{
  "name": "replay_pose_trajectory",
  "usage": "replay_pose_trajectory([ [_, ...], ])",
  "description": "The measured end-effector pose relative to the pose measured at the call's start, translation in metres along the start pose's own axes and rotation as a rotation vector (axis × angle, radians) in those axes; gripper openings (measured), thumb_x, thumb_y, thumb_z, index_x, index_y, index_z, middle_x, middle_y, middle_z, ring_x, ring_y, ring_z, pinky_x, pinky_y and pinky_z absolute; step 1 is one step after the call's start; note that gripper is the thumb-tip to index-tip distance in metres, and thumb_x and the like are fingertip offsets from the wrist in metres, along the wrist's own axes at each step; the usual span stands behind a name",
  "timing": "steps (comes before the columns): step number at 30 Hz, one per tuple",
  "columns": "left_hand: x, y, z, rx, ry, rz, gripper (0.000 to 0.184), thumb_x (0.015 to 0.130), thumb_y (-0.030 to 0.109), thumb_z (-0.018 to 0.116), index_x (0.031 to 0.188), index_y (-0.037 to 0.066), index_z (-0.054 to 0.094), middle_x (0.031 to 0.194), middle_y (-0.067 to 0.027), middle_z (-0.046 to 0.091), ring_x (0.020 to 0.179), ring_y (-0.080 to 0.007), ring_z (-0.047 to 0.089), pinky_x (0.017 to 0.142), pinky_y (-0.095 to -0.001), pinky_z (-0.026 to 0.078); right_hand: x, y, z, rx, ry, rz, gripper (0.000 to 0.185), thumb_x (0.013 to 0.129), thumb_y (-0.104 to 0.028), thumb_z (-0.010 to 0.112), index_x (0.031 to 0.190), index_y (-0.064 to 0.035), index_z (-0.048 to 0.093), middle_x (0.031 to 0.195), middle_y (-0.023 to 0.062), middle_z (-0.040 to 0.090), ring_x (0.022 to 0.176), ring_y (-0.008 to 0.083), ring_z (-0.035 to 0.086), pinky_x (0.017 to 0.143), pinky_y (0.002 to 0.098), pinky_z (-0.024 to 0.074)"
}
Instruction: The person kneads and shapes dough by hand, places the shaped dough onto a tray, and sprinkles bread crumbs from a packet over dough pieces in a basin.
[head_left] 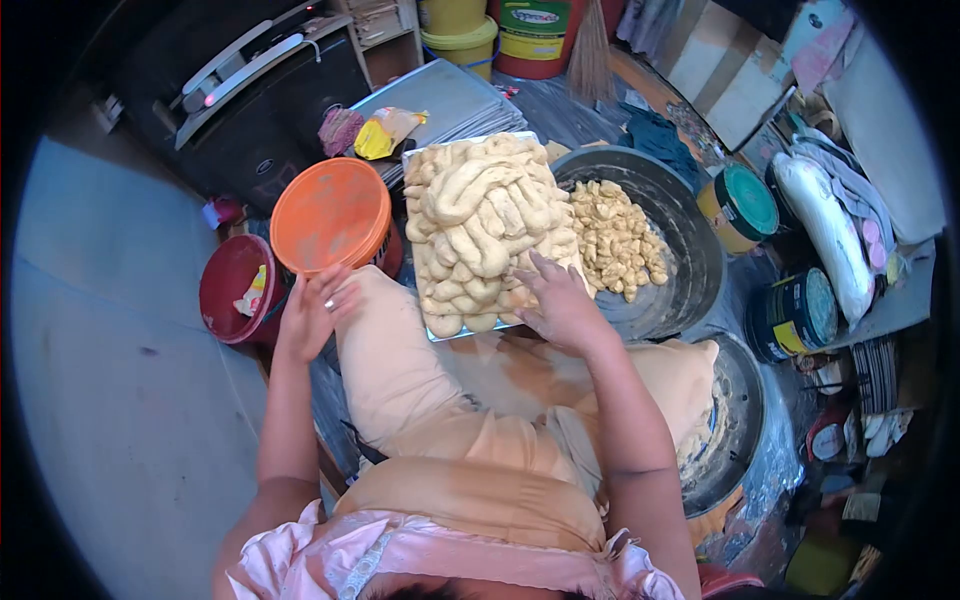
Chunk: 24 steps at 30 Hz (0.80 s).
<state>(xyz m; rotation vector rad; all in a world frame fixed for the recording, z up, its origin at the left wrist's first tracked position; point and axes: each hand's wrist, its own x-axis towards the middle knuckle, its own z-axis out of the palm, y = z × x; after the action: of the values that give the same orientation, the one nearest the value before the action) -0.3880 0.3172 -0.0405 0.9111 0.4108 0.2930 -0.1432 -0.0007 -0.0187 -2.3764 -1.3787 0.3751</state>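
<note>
Long ropes of pale dough (490, 205) lie heaped on a metal tray (436, 336) in front of my knees. My right hand (562, 305) is at the near right side of the heap, its fingers spread over the dough ropes; I cannot tell how firmly it touches them. My left hand (325, 303) is beside my knee, by the near rim of an orange bucket with a lid (330, 212). Its fingers are stretched out, a ring shows on one, and it holds nothing. Small lumps of dough (615, 235) fill part of a wide black basin (690, 280) on the right.
A dark red bucket (215, 290) stands at the left. Behind the heap are stacked flat trays (450, 95) with a yellow packet (385, 135) on top. Lidded tubs (738, 210) line the right side. A second basin (745, 440) sits by my right knee.
</note>
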Motion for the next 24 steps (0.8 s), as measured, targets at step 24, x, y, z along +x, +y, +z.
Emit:
replay_pose_trajectory([
  [24,0.194,-0.003,-0.023,-0.041,0.091,0.043,0.046,0.089,0.028,0.060,0.127,0.008,0.045,0.114,-0.0141,0.054,0.101,-0.0261,0.056,0.085,-0.0388,0.049,0.008,-0.031,0.035,0.061,0.006,-0.153,0.058,0.074,-0.018,0.071,0.128,-0.0159,0.051,0.149,0.0191,0.022,0.134,0.0383,0.028,0.109,0.0534,0.0232],
])
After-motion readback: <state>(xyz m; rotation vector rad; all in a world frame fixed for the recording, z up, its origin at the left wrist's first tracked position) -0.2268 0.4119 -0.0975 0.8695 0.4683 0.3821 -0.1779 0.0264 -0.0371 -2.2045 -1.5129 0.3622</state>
